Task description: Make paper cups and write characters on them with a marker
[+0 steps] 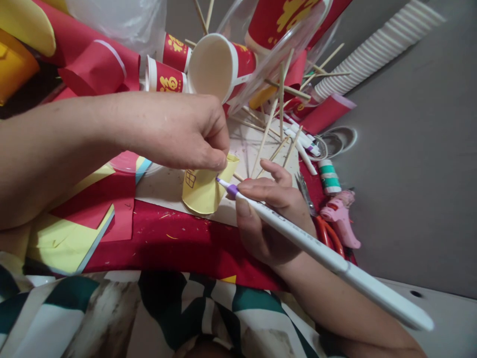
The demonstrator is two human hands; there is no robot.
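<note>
My right hand (276, 219) grips a long white marker pen (316, 248) near its purple collar. The purple tip touches a curved piece of yellow paper (203, 196), which looks rolled or folded. A small drawn window with crossed panes shows on the left part of its face. From above, my left hand (194, 132) pinches the upper edge of that paper between thumb and fingers. A pale board (160, 191) lies beneath the paper, on a red cloth (164, 243).
Red and white paper cups (212, 67) stand or lie behind my left hand. Wooden sticks (266, 134) are strewn at the back right. Scissors with red handles (328, 236) and a pink glue gun (341, 214) lie right. Coloured paper sheets (93, 204) lie left.
</note>
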